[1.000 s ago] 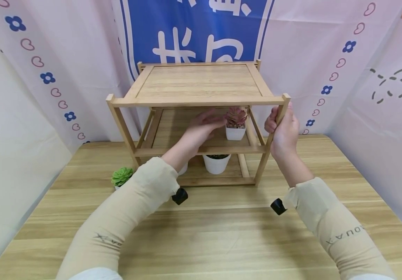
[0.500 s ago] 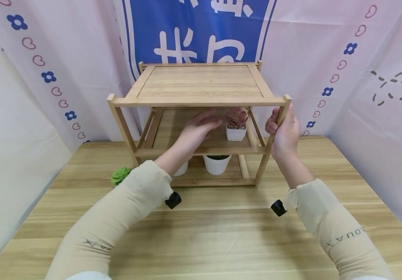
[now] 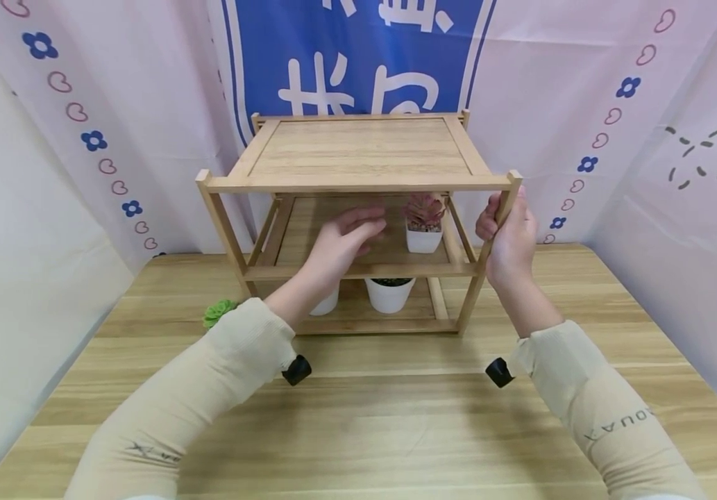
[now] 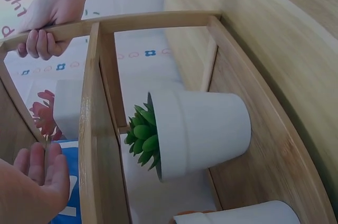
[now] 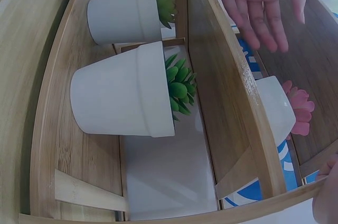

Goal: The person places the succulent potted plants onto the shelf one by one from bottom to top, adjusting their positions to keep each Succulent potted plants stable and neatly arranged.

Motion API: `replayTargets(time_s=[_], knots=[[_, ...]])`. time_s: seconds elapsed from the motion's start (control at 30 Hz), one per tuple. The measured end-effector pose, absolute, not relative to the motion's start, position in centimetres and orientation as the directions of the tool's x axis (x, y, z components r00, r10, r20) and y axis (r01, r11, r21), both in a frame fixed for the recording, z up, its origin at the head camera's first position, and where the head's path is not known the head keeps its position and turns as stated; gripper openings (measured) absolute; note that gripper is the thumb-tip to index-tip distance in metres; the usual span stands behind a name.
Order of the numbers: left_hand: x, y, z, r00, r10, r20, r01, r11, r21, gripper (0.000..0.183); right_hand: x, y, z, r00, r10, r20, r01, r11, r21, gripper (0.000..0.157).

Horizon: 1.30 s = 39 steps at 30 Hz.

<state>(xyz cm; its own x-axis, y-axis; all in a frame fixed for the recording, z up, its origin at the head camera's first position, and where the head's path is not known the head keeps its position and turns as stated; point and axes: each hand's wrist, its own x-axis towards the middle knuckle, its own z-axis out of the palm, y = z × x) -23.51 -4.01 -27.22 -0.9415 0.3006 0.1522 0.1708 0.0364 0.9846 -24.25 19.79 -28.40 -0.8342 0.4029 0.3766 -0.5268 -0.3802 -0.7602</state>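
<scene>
In the head view a wooden rack (image 3: 364, 182) stands on the table. On its middle shelf, at the right, sits a pink succulent in a white square pot (image 3: 424, 241). My left hand (image 3: 339, 243) reaches over that shelf, left of the pink plant and apart from it; its fingers are relaxed and hold nothing. With curled fingers my right hand (image 3: 509, 239) grips the rack's front right post. Below, a round white pot with a green succulent (image 4: 203, 131) stands on the bottom shelf, beside a second round white pot (image 5: 124, 15), partly hidden by my left arm in the head view.
A small green succulent (image 3: 218, 312) stands on the table left of the rack, partly behind my left sleeve. Behind the rack hangs a curtain with a blue panel (image 3: 358, 62). The wooden table (image 3: 395, 417) extends in front.
My left hand has drawn back left and slightly toward me, away from the pink succulent, which stays on the shelf. My right hand keeps its hold on the post.
</scene>
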Motion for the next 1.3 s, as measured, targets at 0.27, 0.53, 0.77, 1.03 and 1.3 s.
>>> replayTargets(time_s=[0.27,0.53,0.77,1.03,1.3], knots=[[-22.8,-4.5,-27.1,-0.941,0.280,0.189,0.207,0.034,0.978,0.037,-24.2,19.8,-28.4,-0.835,0.402,0.376,-0.526,-0.385,-0.758,0.046],[-22.0,-4.7,-27.4,-0.940,0.282,0.193,0.207,0.019,0.978,0.037,-24.2,19.8,-28.4,-0.835,0.401,0.376,-0.526,-0.386,-0.758,0.046],[-21.4,-4.8,-27.6,-0.939,0.268,0.215,0.225,0.008,0.974,0.034,-24.1,19.7,-28.3,-0.840,0.399,0.369,-0.521,-0.397,-0.756,0.046],[-20.8,-5.5,-27.9,-0.928,0.293,0.230,0.254,0.045,0.966,0.036,-24.1,19.7,-28.3,-0.839,0.398,0.370,-0.521,-0.397,-0.755,0.046],[-20.4,-6.3,-28.5,-0.909,0.332,0.252,0.291,0.072,0.954,0.037,-24.1,19.6,-28.3,-0.834,0.402,0.378,-0.532,-0.398,-0.748,0.047]])
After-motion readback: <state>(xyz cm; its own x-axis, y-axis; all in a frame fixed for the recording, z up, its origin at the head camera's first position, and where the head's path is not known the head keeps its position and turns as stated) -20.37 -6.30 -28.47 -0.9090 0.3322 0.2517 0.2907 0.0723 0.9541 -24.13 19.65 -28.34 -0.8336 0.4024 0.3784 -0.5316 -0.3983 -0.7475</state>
